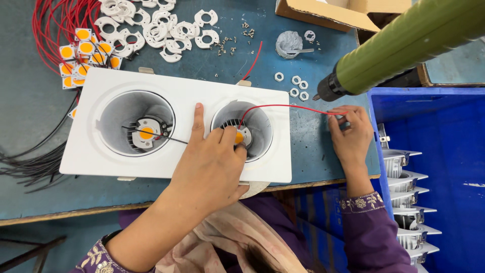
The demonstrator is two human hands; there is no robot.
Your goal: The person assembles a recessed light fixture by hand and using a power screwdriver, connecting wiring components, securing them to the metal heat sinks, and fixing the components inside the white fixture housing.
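While our left hand [214, 159] presses into the light frame [177, 126], right fingers [339, 117] pinch the thin, floppy red wire [288, 106] at its end.

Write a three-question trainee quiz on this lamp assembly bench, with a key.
1. True or false: the left hand rests on the white twin-lamp housing, fingers in its right-hand opening.
2. What does the right hand pinch?
A. a white nut
B. the red wire
C. a screw
3. What colour is the powered screwdriver hanging above the right hand?

Key: 1 true; 2 B; 3 green.
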